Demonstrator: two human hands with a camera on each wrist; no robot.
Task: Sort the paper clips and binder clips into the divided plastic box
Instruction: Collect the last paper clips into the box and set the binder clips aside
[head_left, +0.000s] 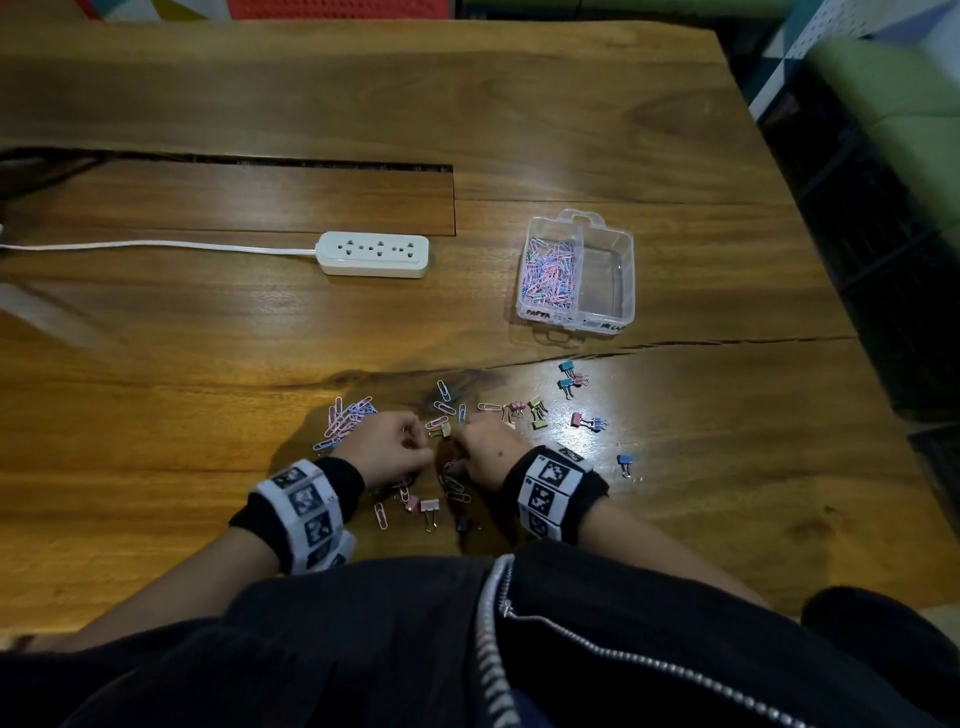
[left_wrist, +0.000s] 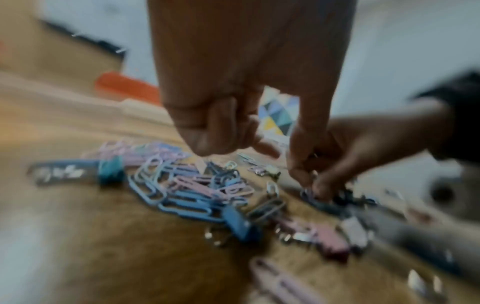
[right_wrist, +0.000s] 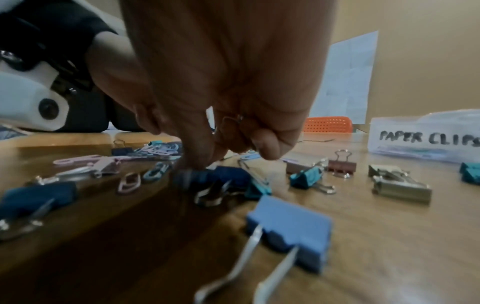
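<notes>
Pastel paper clips and small binder clips lie scattered on the wooden table. The clear divided box stands further back on the right; its left compartment holds paper clips, its right one is bare. My left hand hovers with curled fingers by the paper clip pile, and a pale sliver of a clip pokes out below the fist. My right hand curls round a wire loop, and its fingertips pinch a dark blue binder clip on the table.
A white power strip with its cord lies at the back left, behind it a long cable slot. A light blue binder clip sits close to my right wrist. The table's right edge runs near the box, which is labelled "PAPER CLIPS".
</notes>
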